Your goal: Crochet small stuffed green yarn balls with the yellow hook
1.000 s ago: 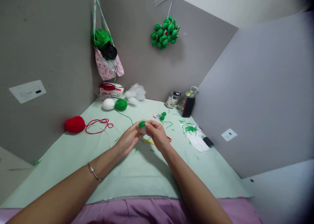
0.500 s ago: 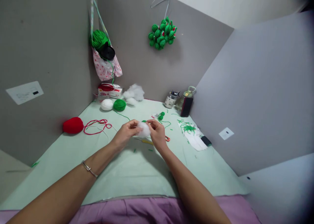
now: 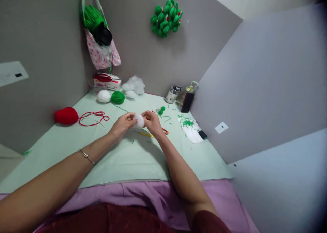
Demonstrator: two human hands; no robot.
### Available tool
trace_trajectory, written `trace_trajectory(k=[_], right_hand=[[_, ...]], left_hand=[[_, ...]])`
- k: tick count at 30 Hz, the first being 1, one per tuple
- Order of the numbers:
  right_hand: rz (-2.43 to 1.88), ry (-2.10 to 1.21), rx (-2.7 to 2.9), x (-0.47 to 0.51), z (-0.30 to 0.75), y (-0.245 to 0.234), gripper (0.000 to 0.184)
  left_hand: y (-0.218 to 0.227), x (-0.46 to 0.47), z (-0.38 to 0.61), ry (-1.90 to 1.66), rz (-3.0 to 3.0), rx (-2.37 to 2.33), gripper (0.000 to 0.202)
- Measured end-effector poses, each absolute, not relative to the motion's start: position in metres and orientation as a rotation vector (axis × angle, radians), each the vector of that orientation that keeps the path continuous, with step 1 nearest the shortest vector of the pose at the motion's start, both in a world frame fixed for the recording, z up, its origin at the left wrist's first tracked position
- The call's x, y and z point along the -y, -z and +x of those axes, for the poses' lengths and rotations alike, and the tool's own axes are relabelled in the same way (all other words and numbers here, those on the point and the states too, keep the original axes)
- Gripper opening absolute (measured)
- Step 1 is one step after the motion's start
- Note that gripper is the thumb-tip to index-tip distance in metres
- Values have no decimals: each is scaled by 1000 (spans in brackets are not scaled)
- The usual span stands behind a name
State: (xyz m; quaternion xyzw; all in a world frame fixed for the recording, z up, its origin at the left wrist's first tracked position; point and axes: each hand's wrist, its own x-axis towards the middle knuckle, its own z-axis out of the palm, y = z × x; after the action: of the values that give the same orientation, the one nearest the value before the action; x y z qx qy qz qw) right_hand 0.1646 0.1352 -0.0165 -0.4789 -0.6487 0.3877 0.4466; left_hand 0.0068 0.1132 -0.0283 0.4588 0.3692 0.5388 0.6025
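Observation:
Between my two hands, above the table, is a small tuft of white stuffing point(image 3: 139, 121). My left hand point(image 3: 124, 124) is closed on its left side, with thumb and fingers pinching it. My right hand point(image 3: 152, 122) pinches the tuft from the right. Whether a green crocheted piece is behind the stuffing is hidden now. Below the hands lies a crochet hook with a yellow handle point(image 3: 146, 134), and an orange stitch marker or pin point(image 3: 165, 131) is by my right wrist. Small green crocheted balls point(image 3: 161, 110) lie just beyond my right hand.
Red yarn point(image 3: 66, 116) lies at the left; a white ball point(image 3: 104, 96), a green ball point(image 3: 118, 97) and loose stuffing point(image 3: 134, 86) are behind. Green scraps on white paper point(image 3: 192, 132), a tin of tools point(image 3: 172, 95) and a phone point(image 3: 187, 102) stand right. Green crocheted pieces point(image 3: 166, 18) hang above.
The view has tilted down and turned slightly right, so everything appears higher and further left. The green bit seen behind the stuffing earlier no longer shows. Both hands still hold the tuft.

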Motion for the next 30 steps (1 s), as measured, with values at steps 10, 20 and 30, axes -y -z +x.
trace_trajectory(k=[10,20,30], right_hand=[[-1118,-962,1591,-124,175,15,19],[-1139,-901,1510,-112,162,5,15],[-1146,-944,1459,-105,146,12,22]], left_hand=[[32,-116,10,-1256,1150,-914,36],[22,-129,-6,-1420,1084,-1038,31],[23,-109,12,-1269,1173,-902,22]])
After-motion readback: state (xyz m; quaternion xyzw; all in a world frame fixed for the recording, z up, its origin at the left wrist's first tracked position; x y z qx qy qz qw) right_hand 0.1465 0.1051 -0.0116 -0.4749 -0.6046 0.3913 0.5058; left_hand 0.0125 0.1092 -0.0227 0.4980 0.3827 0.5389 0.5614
